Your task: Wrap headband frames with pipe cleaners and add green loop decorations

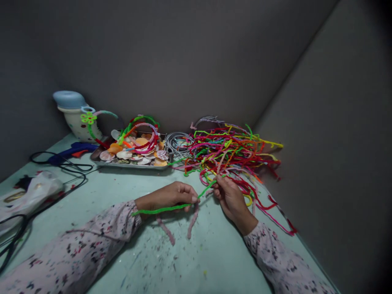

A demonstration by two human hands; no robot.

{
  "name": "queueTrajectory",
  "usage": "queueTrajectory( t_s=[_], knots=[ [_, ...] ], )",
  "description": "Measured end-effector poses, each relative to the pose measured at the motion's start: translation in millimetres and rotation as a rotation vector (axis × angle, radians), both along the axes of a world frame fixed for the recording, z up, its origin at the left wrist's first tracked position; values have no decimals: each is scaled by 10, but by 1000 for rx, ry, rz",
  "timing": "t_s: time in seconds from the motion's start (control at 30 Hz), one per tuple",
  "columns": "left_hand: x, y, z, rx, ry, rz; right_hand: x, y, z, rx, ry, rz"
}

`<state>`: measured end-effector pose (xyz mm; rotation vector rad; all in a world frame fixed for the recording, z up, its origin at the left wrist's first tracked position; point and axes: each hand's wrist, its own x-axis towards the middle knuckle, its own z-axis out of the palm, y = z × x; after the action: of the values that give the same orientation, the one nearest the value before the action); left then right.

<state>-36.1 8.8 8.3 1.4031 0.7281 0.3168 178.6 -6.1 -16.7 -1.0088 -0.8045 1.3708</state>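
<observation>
A bright green pipe cleaner [165,210] runs between my hands above the pale green tabletop [196,273]. My left hand [174,195] pinches it near its middle, and its free end reaches back to my left sleeve. The fingertips of my right hand [228,196] close on the other end of the green strip. Dusty pink fuzzy strips [192,222] hang or lie below my left hand; whether the hand also grips them is hidden. Just beyond my right hand lies a heap of many-coloured pipe cleaners [239,147].
A metal tray [134,165] holds shells and fuzzy hoops. Left of it stand a white cup with a blue lid [79,118] and a blue glue gun [65,153] with black cable [58,202]. A plastic bag [39,190] lies far left; grey wire coils [179,143] sit beside the tray.
</observation>
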Motion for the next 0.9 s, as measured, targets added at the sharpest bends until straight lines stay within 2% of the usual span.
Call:
queueTrajectory(
  t_s=[0.3, 0.63, 0.73, 0.9],
  knots=[
    [34, 11, -38, -18, 24, 54, 17, 8, 5, -14, 21, -39],
    [34, -7, -37, -16, 48, 78, 1, -80, 12, 36, -12, 228],
    [31, -3, -34, 6, 60, 55, -4, -77, 25, 49, -23, 198],
    [43, 4, -39, 8, 43, 42, -8, -52, 41, 52, -80, 66]
  ],
)
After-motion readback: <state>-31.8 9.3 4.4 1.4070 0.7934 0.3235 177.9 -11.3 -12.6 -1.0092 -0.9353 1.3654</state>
